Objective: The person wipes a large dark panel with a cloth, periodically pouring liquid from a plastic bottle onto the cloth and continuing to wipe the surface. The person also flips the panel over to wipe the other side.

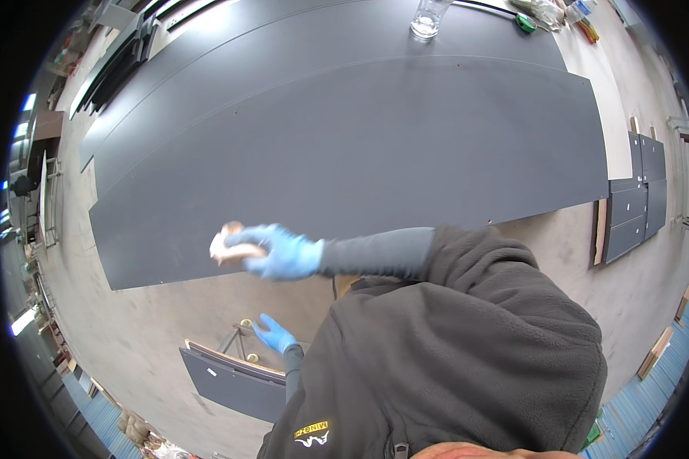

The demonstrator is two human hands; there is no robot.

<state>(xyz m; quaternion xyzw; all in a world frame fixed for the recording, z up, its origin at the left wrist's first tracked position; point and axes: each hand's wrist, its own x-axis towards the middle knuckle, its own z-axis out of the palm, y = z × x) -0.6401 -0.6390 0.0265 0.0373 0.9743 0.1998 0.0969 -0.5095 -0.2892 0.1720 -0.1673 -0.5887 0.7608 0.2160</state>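
Observation:
My right arm reaches across my body to the left, and my gloved right hand is closed on a whitish, crumpled cloth. That hand is slightly smeared by motion. The cloth is over the near left edge of a large dark grey panel; whether it presses on the surface I cannot tell. Lower down, my left hand, also in a blue glove, hangs beside my body with fingers spread and nothing in it. Nearest to it are a wheeled metal frame and dark boards.
Behind the near panel lies another dark panel, with a clear glass on it and a green tape measure near its far right corner. Dark strips are stacked at the far left. More dark boards stand at the right.

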